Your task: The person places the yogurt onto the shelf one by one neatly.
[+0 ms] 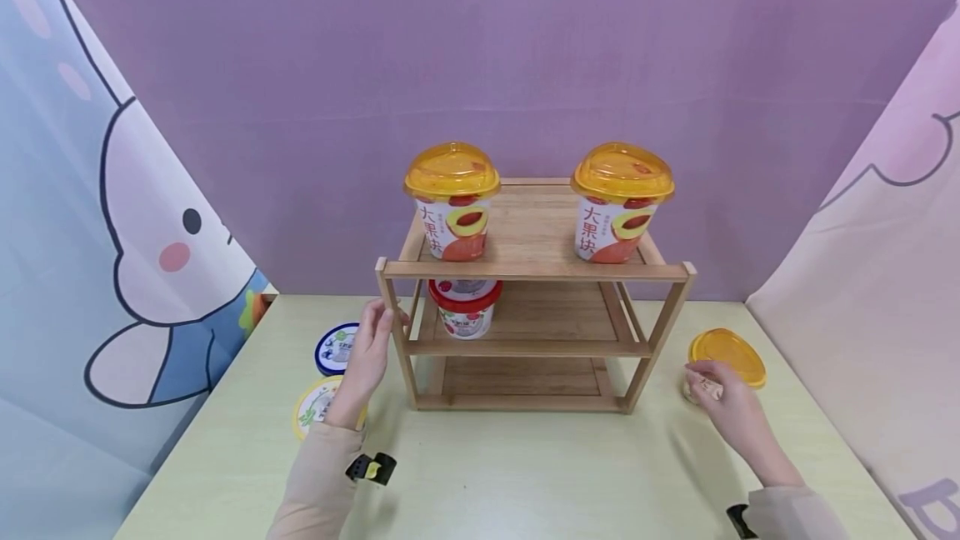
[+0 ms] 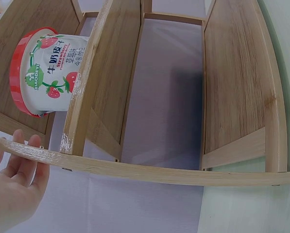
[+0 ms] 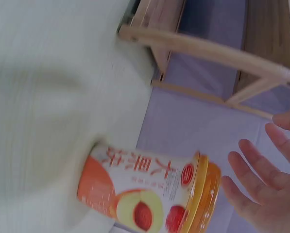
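Note:
A three-tier wooden rack (image 1: 525, 348) stands on the table. My left hand (image 1: 369, 357) holds its left front post, with fingertips showing past the wood in the left wrist view. Close by on the middle tier is a white tub with a red lid (image 2: 52, 73), printed with strawberries; a second one seems stacked on it. My right hand (image 1: 731, 411) is near a fruit cup with an orange lid (image 3: 145, 189) on the table right of the rack. In the right wrist view, its loosely bent fingers (image 3: 254, 167) are apart from the cup and hold nothing.
Two fruit cups, one at left (image 1: 453, 202) and one at right (image 1: 622, 202), stand on the top tier. Left of the rack are a blue-lidded tub (image 1: 333, 348) and a yellow-lidded tub (image 1: 311, 407), partly behind my left arm. A purple cloth (image 1: 525, 65) hangs behind.

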The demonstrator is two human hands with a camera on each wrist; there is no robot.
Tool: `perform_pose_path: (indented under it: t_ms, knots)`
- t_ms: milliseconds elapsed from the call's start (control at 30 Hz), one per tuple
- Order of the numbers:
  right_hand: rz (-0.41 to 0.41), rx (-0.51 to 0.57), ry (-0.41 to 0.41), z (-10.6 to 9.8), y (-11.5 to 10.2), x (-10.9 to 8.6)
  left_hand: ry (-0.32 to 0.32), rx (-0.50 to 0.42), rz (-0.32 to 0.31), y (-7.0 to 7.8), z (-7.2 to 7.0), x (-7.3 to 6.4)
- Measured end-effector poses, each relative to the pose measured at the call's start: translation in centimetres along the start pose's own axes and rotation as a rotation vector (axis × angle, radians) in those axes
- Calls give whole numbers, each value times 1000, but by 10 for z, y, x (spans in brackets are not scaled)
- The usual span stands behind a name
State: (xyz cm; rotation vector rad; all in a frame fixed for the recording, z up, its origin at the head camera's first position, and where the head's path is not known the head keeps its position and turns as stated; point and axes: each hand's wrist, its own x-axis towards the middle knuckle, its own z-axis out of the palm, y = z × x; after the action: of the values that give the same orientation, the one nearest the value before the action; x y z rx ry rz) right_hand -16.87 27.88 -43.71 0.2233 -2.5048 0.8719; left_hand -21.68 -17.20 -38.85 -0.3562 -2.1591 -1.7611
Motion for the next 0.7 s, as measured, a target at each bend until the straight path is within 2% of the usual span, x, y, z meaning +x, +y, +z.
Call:
perform_pose_path:
  t_ms: [467,700]
  knots:
    - [-19,-36,7,-18,25,9,5,10,30,-1,0,0]
    - [-52,-32,62,-23,38,15,6,21,38,-3,0,1]
